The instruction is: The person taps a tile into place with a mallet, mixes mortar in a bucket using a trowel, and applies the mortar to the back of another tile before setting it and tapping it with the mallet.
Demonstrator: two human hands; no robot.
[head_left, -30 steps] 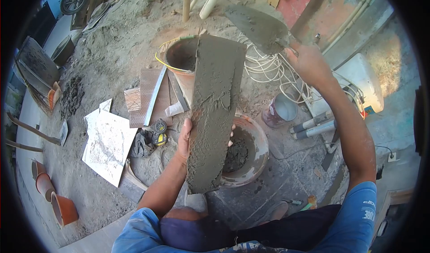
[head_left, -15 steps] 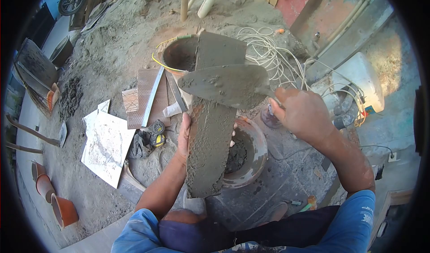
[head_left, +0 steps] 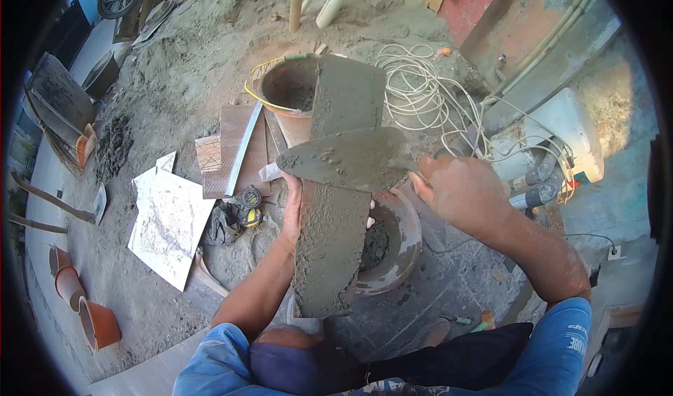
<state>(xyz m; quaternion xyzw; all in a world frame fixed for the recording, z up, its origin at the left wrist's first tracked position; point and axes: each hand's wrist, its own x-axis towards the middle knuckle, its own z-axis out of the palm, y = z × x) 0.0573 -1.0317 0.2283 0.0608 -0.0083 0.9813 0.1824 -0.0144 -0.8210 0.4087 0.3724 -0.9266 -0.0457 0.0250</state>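
Observation:
A long flat piece (head_left: 329, 249) coated in wet grey mortar stretches away from me above the ground. My left hand (head_left: 291, 210) grips it from below, with the thumb side along its left edge and fingertips at its right edge. My right hand (head_left: 463, 189) is closed round the handle of a trowel (head_left: 347, 161), whose mortar-smeared blade lies crosswise over the middle of the coated piece. Below the piece, to its right, sits a round basin (head_left: 413, 238) with mortar inside. An orange bucket (head_left: 291, 122) with a yellow handle stands beyond, partly hidden by the piece.
White cable (head_left: 413, 80) lies coiled beside a white container (head_left: 571, 133) on the right. To my left are a white sheet (head_left: 168, 224), a tape measure (head_left: 249, 217), a metal strip (head_left: 244, 147) and several orange pots (head_left: 102, 324). Sand (head_left: 189, 66) spreads behind.
The trowel, with my right hand, has moved toward me along the coated piece. The mortar behind the blade looks smoother. My left hand keeps its grip.

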